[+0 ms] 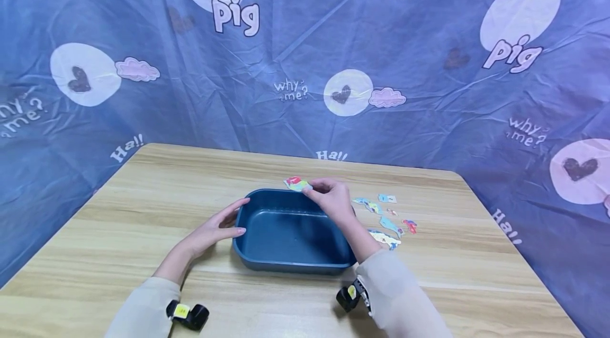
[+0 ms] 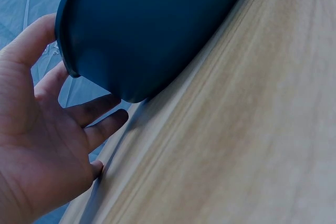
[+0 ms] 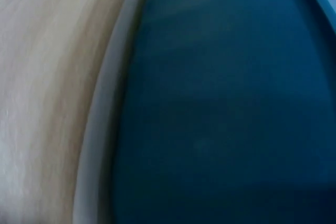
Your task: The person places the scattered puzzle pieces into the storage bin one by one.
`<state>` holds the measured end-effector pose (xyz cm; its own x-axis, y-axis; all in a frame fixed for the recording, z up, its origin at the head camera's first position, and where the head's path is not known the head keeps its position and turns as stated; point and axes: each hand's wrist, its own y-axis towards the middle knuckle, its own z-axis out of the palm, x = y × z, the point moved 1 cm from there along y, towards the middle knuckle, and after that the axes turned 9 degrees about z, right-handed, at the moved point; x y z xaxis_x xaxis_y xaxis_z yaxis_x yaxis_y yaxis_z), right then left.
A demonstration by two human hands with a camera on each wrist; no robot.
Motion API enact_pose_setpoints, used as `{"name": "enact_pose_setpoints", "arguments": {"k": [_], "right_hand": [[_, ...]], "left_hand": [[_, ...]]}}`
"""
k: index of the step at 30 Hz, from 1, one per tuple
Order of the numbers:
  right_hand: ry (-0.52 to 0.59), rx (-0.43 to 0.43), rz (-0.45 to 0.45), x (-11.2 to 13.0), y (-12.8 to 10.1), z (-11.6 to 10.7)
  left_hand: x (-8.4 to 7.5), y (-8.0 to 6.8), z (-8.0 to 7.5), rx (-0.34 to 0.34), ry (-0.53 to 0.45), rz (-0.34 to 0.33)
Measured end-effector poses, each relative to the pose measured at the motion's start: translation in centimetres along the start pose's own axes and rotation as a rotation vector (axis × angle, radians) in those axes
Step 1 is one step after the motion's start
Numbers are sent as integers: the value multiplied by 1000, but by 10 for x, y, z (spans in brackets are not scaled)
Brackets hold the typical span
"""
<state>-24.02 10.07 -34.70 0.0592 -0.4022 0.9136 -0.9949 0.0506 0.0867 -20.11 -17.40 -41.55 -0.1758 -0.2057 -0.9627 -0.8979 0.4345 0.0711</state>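
Note:
A dark blue rectangular plastic basin [image 1: 290, 265] stands on the wooden table, and nothing shows on the part of its floor in view. My left hand [image 1: 213, 229] grips its left end, thumb and index finger over the rim. In the left wrist view, the other fingers of the left hand [image 2: 50, 129] spread loosely by the basin's outer wall [image 2: 142, 30]. Over the basin's far rim, my right hand [image 1: 332, 201] pinches a small flat cut-out piece [image 1: 296, 184] in red, yellow and light blue. The right wrist view shows the basin's wall [image 3: 226, 98] but no hand.
Several flat colourful cut-outs lie right of the basin, among them a light blue one [image 1: 391, 225], a red and blue one [image 1: 410, 226] and a pale one [image 1: 385, 239] partly behind the right forearm. A blue printed cloth [image 1: 305, 131] hangs behind the wooden table [image 1: 143, 211].

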Motion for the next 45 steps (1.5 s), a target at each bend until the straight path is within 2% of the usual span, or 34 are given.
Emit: {"name": "enact_pose_setpoints", "arguments": {"k": [9, 21, 32, 45], "right_hand": [[18, 93, 11, 0, -1, 18], [-31, 135, 28, -5, 2, 38], [-108, 165, 63, -11, 4, 48], [-113, 189, 74, -20, 1, 57]], "left_hand": [[-2, 0, -1, 6, -3, 2], [-2, 0, 0, 12, -7, 9], [-2, 0, 0, 12, -14, 9], [0, 0, 0, 15, -7, 9]]}}
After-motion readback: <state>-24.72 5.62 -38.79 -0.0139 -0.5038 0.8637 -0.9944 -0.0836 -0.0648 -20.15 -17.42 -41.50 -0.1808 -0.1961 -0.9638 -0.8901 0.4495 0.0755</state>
